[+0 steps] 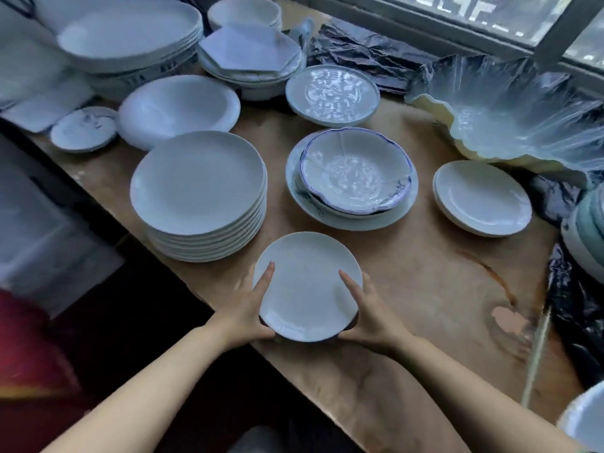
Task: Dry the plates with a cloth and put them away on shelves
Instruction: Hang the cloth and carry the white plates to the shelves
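A small white plate (pixel 307 289) is held just above the near edge of the wooden table (pixel 425 273). My left hand (pixel 243 308) grips its left rim, thumb lying on the top face and fingers underneath. My right hand (pixel 369 313) grips the right rim the same way. A tall stack of white plates (pixel 199 194) stands just beyond, to the left. No cloth is in view.
A blue-rimmed scalloped bowl (pixel 354 171) sits on a plate at the centre. A short plate stack (pixel 482 197) lies to the right, a ruffled glass bowl (pixel 510 106) behind it. Bowls (pixel 178 107) and plate piles (pixel 130 31) crowd the far left. Black plastic sheeting (pixel 575 308) drapes the right edge.
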`<state>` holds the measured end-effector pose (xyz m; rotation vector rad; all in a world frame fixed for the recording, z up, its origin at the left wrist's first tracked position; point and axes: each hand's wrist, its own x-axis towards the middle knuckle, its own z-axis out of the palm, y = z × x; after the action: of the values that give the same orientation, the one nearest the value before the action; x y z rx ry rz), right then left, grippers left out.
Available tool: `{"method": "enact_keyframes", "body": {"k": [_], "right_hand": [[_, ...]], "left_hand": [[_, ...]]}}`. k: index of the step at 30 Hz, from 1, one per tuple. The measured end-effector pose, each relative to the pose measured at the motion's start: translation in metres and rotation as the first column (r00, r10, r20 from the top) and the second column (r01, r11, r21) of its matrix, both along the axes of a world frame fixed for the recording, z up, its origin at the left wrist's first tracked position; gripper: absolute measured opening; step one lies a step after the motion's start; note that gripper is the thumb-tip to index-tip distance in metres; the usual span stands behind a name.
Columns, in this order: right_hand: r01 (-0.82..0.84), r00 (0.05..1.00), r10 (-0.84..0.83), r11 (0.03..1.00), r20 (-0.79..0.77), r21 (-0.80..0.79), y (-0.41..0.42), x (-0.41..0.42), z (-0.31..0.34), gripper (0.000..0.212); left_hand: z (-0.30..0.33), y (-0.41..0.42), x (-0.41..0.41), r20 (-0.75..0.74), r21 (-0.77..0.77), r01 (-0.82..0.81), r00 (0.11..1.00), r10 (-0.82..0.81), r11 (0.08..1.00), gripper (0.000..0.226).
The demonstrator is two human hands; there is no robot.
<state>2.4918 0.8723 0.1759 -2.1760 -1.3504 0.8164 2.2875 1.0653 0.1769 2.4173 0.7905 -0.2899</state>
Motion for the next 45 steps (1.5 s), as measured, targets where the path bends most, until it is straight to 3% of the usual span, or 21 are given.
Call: {"method": "enact_keyframes", "body": {"k": [9,13,17,22,26,31,36,39,45], "right_hand": [[-0.033,0.998,0.037,0.996,0.049,-0.081,0.007,0.008,-0.006,0.129],[-0.014,0.996,0.023,0.995,0.085,-0.101,0.005,0.002,-0.003,0.125],[0.061,0.993,-0.048,0.991,0.107,-0.118,-0.003,-0.010,0.010,0.119],[0.213,0.965,-0.205,0.977,0.163,-0.034,-0.026,-0.037,0.052,0.105],[0.354,0.916,-0.362,0.932,0.175,0.077,-0.055,-0.084,0.093,0.093],[0.535,0.798,-0.566,0.823,0.207,0.190,-0.099,-0.164,0.144,0.088],[0.685,0.666,-0.715,0.699,0.211,0.207,-0.159,-0.263,0.191,0.084],[0.788,0.540,-0.815,0.578,0.212,0.212,-0.203,-0.331,0.213,0.081],[0.903,0.304,-0.904,0.374,0.301,0.210,-0.285,-0.466,0.236,0.080]], "left_hand": [[-0.004,0.006,0.001,-0.073,0.123,0.037,0.997,-0.028,0.992,0.142],[0.002,0.001,0.000,-0.113,0.224,0.039,0.993,-0.014,0.974,0.141],[0.015,-0.004,-0.006,-0.116,0.189,0.087,0.991,-0.065,0.978,0.129],[0.049,-0.008,-0.020,0.032,0.238,0.210,0.974,-0.223,0.948,0.127],[0.089,-0.015,-0.028,0.177,0.272,0.351,0.897,-0.405,0.896,0.112],[0.148,-0.038,-0.043,0.202,0.414,0.605,0.667,-0.717,0.680,0.086],[0.193,-0.092,-0.059,0.220,0.478,0.753,0.395,-0.892,0.452,0.075],[0.211,-0.143,-0.069,0.232,0.507,0.808,0.208,-0.950,0.300,0.067],[0.262,-0.260,-0.133,0.232,0.542,0.840,-0.192,-0.954,-0.037,0.075]]}}
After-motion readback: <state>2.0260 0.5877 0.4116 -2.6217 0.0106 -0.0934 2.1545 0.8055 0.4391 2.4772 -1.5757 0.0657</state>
